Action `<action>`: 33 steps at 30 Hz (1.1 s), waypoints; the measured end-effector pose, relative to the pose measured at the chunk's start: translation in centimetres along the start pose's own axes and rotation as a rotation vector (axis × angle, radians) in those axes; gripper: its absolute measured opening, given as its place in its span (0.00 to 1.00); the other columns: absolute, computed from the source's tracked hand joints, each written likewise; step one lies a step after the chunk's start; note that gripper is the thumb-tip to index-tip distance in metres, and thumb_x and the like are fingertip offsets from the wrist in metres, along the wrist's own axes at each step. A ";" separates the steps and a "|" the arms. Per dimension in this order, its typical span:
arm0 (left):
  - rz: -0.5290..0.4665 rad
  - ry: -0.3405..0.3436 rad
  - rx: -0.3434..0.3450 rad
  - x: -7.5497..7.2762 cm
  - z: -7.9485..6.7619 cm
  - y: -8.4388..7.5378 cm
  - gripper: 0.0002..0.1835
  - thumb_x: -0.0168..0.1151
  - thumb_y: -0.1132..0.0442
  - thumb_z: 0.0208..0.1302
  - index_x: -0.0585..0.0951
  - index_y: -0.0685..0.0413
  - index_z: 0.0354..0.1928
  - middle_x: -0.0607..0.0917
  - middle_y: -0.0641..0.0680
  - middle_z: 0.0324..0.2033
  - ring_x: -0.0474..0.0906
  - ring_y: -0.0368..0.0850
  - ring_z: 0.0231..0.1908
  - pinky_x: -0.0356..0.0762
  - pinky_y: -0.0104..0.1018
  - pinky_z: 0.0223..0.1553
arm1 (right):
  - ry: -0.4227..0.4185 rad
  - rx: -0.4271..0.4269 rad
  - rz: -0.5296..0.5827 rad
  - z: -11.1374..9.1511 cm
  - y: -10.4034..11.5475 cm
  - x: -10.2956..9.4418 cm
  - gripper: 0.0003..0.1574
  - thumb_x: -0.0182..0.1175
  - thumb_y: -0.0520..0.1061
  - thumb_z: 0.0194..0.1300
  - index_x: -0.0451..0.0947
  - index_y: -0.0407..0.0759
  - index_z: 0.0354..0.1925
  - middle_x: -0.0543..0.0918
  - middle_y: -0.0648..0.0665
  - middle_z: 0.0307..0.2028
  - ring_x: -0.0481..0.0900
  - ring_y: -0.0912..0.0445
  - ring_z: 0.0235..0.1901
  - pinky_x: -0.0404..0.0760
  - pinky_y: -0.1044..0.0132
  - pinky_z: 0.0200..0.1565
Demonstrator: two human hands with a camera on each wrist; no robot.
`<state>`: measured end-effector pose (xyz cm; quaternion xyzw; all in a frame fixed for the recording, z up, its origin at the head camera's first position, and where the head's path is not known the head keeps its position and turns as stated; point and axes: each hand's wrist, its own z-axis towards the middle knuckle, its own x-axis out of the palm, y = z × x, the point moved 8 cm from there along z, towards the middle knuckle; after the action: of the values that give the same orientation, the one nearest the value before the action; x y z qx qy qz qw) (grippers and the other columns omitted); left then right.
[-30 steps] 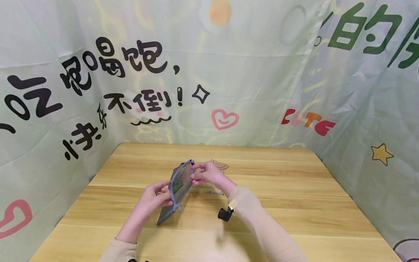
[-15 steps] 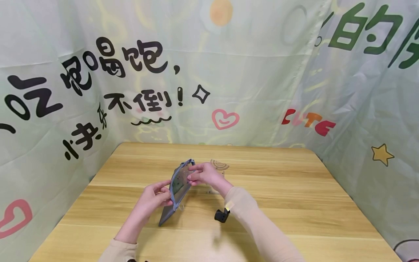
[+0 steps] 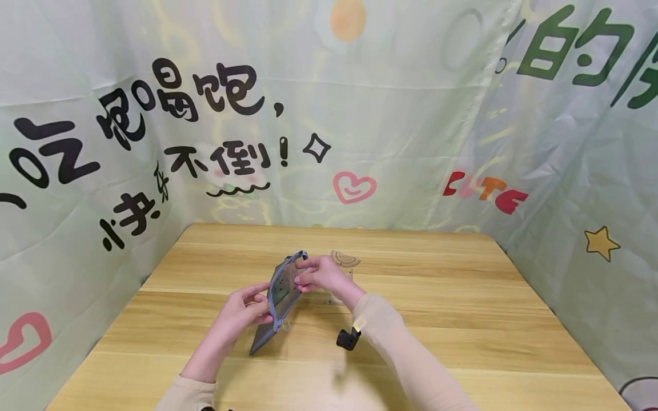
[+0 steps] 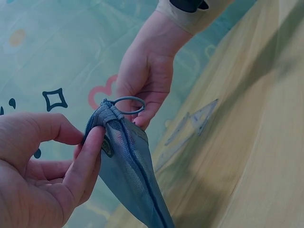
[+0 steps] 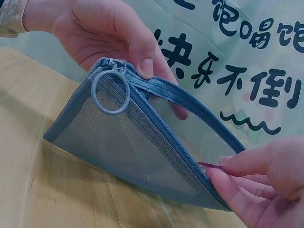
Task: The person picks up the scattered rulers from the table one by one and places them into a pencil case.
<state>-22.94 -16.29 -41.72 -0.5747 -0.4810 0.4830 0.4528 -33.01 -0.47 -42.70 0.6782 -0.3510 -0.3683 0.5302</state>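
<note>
Pouch [image 5: 114, 142] gapes because, I judge, my left hand [image 3: 245, 308] pinches its rim [image 5: 190, 102]. My right hand [image 3: 326, 277] pinches a thin reddish strip [image 5: 209, 165].

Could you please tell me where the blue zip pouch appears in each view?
Head: blue zip pouch, slightly left of centre, lower half.
Left wrist: pouch left of centre, reaching the bottom edge.
Right wrist: pouch across the centre, slanting down rightward.
Shared landmark: the pouch's pull ring, small in the head view.
</note>
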 end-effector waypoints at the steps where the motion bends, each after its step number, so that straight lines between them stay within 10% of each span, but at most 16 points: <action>1: 0.000 -0.002 -0.001 0.0 0.0 0.0 0.32 0.55 0.74 0.60 0.66 0.70 0.68 0.75 0.52 0.35 0.77 0.40 0.35 0.87 0.29 0.37 | 0.000 0.000 -0.001 0.0 0.0 0.0 0.29 0.62 0.31 0.62 0.71 0.27 0.62 0.87 0.32 0.39 0.84 0.60 0.26 0.88 0.70 0.34; 11: -0.002 -0.001 -0.003 0.1 -0.1 0.0 0.32 0.56 0.74 0.59 0.66 0.70 0.68 0.74 0.50 0.35 0.77 0.39 0.34 0.86 0.27 0.37 | -0.063 -0.052 -0.199 -0.4 0.4 -1.2 0.29 0.68 0.40 0.59 0.76 0.33 0.59 0.84 0.39 0.43 0.80 0.58 0.37 0.86 0.54 0.47; 23: -0.011 -0.019 -0.021 0.0 0.2 0.2 0.32 0.55 0.75 0.58 0.67 0.69 0.68 0.73 0.49 0.34 0.77 0.40 0.34 0.86 0.27 0.37 | -0.086 -0.052 -0.189 -1.0 0.3 -2.6 0.29 0.68 0.39 0.58 0.77 0.34 0.58 0.82 0.41 0.44 0.77 0.58 0.34 0.80 0.65 0.36; 33: -0.012 -0.010 -0.011 -0.2 0.0 0.1 0.33 0.55 0.75 0.58 0.66 0.70 0.68 0.72 0.51 0.36 0.77 0.41 0.34 0.87 0.28 0.37 | -0.084 -0.062 -0.216 -1.3 0.3 -3.4 0.27 0.67 0.40 0.61 0.76 0.37 0.59 0.81 0.38 0.48 0.79 0.55 0.40 0.84 0.51 0.47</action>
<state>-22.95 -16.50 -41.80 -0.5719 -0.4892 0.4806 0.4502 -33.56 2.97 -41.76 0.6793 -0.2861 -0.4620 0.4933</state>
